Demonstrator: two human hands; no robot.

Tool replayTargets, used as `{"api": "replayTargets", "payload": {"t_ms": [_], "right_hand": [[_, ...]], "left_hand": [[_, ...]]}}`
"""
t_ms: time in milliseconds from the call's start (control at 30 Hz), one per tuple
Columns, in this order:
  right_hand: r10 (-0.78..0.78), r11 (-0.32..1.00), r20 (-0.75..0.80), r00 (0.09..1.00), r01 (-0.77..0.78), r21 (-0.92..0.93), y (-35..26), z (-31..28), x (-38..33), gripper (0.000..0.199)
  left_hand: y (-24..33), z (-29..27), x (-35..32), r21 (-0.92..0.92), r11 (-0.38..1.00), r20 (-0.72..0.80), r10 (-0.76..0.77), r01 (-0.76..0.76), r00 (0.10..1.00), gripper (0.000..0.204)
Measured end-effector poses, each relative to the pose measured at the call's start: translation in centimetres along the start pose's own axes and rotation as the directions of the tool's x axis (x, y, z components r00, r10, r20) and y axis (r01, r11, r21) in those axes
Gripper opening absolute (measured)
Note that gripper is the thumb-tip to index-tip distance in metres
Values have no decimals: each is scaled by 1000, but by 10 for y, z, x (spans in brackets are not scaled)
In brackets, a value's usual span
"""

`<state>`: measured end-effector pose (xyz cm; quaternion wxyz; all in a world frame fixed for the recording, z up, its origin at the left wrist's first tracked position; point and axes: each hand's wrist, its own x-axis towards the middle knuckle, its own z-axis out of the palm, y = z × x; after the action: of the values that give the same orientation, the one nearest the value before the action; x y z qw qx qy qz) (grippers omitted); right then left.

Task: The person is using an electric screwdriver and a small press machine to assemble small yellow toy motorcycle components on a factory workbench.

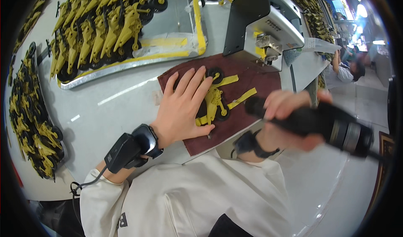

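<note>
On a dark red cloth mat [260, 79] lies a small yellow toy motorcycle [214, 100] with black wheels, flat on its side. My left hand [180, 100] rests over its left part, fingers stretched and spread, thumb by the lower end; the palm hides some of the toy. Strips of yellow tape [242, 97] show on the mat beside it. Right of the mat, my right hand [289, 113] grips a black electric screwdriver [323, 123], slightly blurred. Its front end points left toward the motorcycle, apart from it, and a cord runs from its rear.
A metal-edged tray [138, 60] at the far left holds rows of yellow toy motorcycles; more fill a tray [37, 119] at the left edge. Behind the mat stands a white and black screw-feeder-like machine [270, 31]. Another person [350, 72] sits at the far right.
</note>
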<state>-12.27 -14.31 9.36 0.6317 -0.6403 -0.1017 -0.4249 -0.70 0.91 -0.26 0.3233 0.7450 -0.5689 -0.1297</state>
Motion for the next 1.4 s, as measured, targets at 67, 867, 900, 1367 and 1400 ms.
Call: {"api": "replayTargets", "payload": {"t_ms": [67, 867, 900, 1367, 1400], "right_hand": [[3, 1000, 77, 997, -5, 26, -4, 14, -18, 86], [24, 999, 66, 998, -22, -26, 3, 28, -45, 84], [15, 999, 90, 996, -12, -31, 2, 27, -44, 85], [46, 994, 208, 977, -24, -105, 21, 32, -41, 74], [34, 992, 216, 976, -6, -130, 21, 32, -40, 73]], "left_hand": [[-2, 0, 0, -7, 1000, -16, 24, -24, 1000, 99], [-4, 4, 0, -51, 999, -26, 8, -10, 1000, 95], [-4, 4, 0, -55, 998, -24, 10, -11, 1000, 95], [-5, 7, -2, -54, 999, -33, -6, 4, 999, 93], [-5, 8, -1, -58, 998, -36, 0, -2, 999, 92]]}}
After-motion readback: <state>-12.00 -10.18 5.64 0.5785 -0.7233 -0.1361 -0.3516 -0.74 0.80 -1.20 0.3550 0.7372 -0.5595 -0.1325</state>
